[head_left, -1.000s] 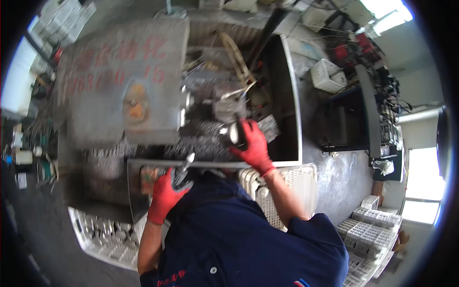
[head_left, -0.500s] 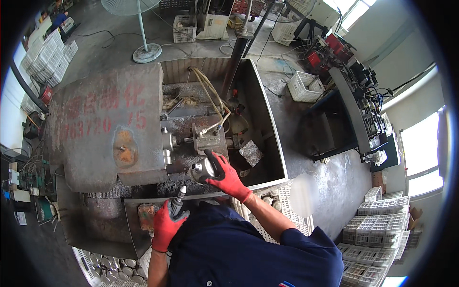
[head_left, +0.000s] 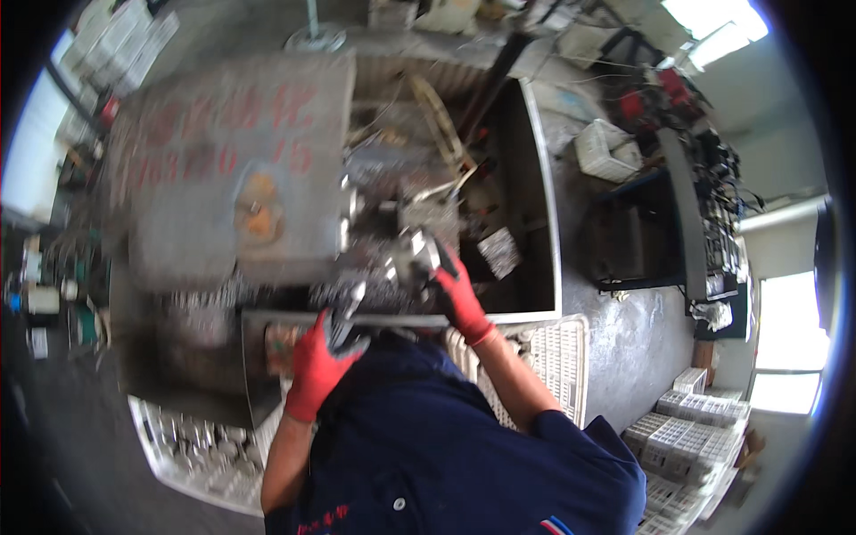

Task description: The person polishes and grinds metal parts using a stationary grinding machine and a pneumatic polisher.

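Observation:
My right hand (head_left: 462,299), in a red glove with dark fingertips, grips a shiny round metal part (head_left: 413,252) with a short neck. It is held over the open well of the machine, close to the metal block (head_left: 432,214) with hoses. My left hand (head_left: 323,364), gloved alike, is closed around a silver, pointed-tipped piece (head_left: 353,300) at the machine's front edge; its exact kind is unclear. Motion blur smears both held things. Left of the block, shiny round metal fittings (head_left: 348,203) stick out from beside the cover.
A large grey metal cover (head_left: 192,209) with red lettering spans the machine's left. The well's raised metal rim (head_left: 546,205) bounds the right side. White crates of metal parts (head_left: 192,455) stand in front. Stacked white crates (head_left: 687,446) and a dark bench (head_left: 637,236) stand to the right.
The view has shifted, with the machine now higher in the picture. My right hand has moved the metal part closer to the machine's block. My left hand still holds the pointed piece.

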The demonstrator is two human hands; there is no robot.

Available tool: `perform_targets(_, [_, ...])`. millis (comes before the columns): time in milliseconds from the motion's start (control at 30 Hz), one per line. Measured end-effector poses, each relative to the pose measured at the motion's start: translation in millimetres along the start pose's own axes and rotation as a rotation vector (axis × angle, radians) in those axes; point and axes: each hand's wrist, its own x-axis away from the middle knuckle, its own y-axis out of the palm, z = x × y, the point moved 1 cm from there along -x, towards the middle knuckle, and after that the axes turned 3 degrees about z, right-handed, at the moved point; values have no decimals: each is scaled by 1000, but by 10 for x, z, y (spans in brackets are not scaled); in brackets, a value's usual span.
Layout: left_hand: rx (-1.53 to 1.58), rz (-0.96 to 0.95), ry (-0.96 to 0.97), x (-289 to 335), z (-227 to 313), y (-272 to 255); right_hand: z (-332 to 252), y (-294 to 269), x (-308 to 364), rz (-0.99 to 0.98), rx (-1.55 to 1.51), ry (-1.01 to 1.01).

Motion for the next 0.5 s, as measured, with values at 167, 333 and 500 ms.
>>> perform_targets(167, [102, -26, -23, -174, 186, -45, 350, -127, -77, -6, 746, -426])
perform_targets(333, [69, 12, 5, -102, 208, 24, 765, -152, -180, 75, -4, -106])
perform_targets(500, [47, 33, -12, -12, 131, 57, 563, -15, -121, 50, 1014, -397])
